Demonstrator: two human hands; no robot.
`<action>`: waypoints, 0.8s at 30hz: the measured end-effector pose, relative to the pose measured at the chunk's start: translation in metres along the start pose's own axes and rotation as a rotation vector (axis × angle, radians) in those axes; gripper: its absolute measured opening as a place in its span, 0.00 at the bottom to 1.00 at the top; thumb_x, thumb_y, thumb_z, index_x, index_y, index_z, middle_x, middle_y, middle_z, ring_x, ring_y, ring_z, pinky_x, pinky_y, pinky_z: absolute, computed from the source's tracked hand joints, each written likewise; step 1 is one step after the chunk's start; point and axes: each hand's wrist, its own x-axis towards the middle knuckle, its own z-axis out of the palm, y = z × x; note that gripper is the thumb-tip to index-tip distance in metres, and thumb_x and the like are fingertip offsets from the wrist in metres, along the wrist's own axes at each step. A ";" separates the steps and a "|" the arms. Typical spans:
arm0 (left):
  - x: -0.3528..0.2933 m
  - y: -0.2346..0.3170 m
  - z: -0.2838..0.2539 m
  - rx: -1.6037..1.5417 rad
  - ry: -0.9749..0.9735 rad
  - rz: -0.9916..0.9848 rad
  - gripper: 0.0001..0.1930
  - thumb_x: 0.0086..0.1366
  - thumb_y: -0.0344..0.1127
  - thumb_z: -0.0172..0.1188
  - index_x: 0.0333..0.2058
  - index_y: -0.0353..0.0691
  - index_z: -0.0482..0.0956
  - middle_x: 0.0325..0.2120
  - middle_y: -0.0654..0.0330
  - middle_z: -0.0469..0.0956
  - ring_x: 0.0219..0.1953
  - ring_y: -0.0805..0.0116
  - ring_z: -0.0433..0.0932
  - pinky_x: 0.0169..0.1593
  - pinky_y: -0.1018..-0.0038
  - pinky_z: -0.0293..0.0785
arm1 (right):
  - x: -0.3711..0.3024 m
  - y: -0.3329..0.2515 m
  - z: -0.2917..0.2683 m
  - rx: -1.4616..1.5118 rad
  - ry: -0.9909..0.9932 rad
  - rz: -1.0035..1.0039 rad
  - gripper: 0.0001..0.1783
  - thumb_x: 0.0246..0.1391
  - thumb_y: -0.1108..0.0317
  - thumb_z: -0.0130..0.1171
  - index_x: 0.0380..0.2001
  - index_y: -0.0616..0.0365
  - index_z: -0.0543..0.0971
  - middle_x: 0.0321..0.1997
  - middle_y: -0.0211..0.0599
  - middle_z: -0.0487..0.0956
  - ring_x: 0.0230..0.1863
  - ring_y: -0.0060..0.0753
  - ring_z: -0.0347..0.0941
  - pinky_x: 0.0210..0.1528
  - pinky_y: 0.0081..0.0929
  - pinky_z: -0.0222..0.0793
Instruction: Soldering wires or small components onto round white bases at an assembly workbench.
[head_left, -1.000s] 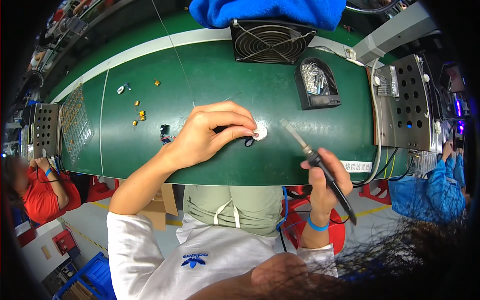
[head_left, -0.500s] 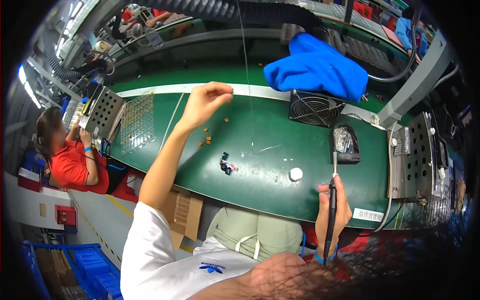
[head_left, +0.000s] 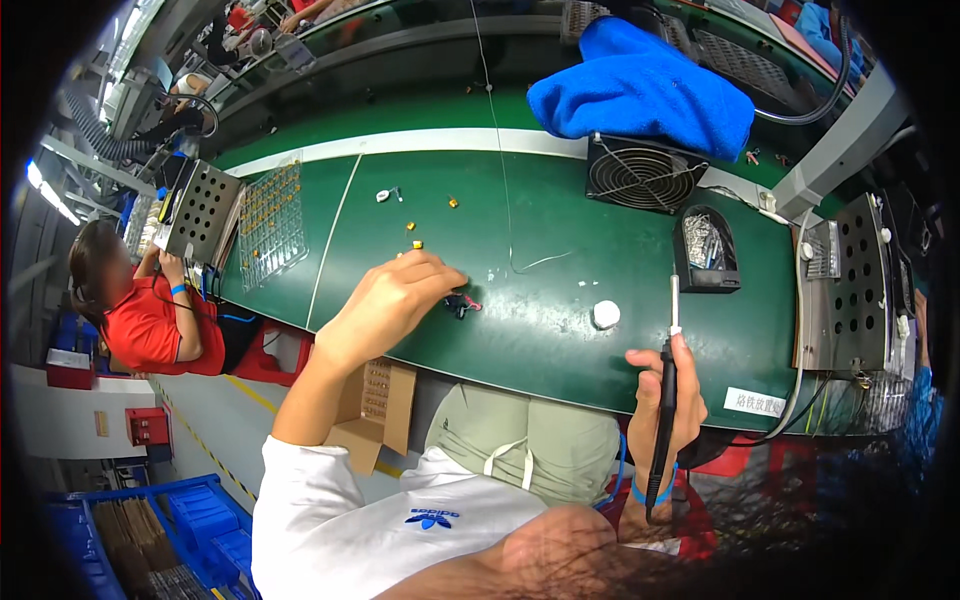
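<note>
The green bench (head_left: pixel 560 250) runs across the view, a fan (head_left: pixel 640 172) and blue cloth (head_left: pixel 640 90) at its far edge. Half a second ago the left hand (head_left: pixel 395 300) reached far out; now it is back, fingers curled down at a small dark part (head_left: pixel 460 303) near the front edge. Open bench lies between that and the white disc (head_left: pixel 605 314). The right hand (head_left: pixel 660 395) grips a soldering iron (head_left: pixel 668 380) upright.

A factory workbench line seen from above

A long green bench top (head_left: pixel 560 240) with a white stripe (head_left: pixel 420 142) runs across the room; grey perforated metal boxes (head_left: pixel 845 290) stand at its ends. Below it lies a pale floor (head_left: pixel 215 420) with a yellow line (head_left: pixel 250 397), a red stool (head_left: pixel 275 355), an open cardboard box (head_left: pixel 368 405) and blue crates (head_left: pixel 195 525). Bright light comes from the left
</note>
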 end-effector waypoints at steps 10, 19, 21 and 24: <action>-0.002 -0.022 0.015 -0.038 0.006 0.059 0.13 0.59 0.19 0.65 0.44 0.32 0.84 0.46 0.52 0.85 0.44 0.52 0.83 0.50 0.63 0.80 | -0.006 0.000 0.004 0.053 0.004 0.025 0.26 0.67 0.69 0.63 0.62 0.72 0.72 0.33 0.46 0.87 0.25 0.30 0.79 0.34 0.24 0.75; 0.039 0.016 0.051 -0.470 0.371 -0.062 0.06 0.60 0.20 0.69 0.37 0.32 0.86 0.38 0.55 0.86 0.34 0.68 0.86 0.37 0.75 0.84 | -0.002 0.007 0.008 0.063 -0.020 -0.028 0.12 0.70 0.77 0.52 0.55 0.64 0.71 0.40 0.49 0.88 0.22 0.23 0.71 0.27 0.23 0.71; 0.051 0.033 0.059 -0.445 0.346 0.030 0.07 0.60 0.20 0.70 0.37 0.32 0.86 0.38 0.54 0.86 0.34 0.67 0.86 0.37 0.75 0.84 | 0.001 0.008 0.007 0.032 -0.054 -0.080 0.12 0.68 0.78 0.54 0.53 0.62 0.71 0.45 0.51 0.88 0.24 0.27 0.74 0.30 0.25 0.73; 0.061 0.045 0.070 -0.435 0.324 0.134 0.09 0.58 0.20 0.70 0.37 0.33 0.84 0.37 0.55 0.85 0.34 0.65 0.86 0.37 0.73 0.84 | 0.005 0.003 0.009 -0.028 -0.111 -0.080 0.14 0.62 0.81 0.61 0.49 0.60 0.71 0.50 0.54 0.86 0.35 0.36 0.81 0.40 0.28 0.75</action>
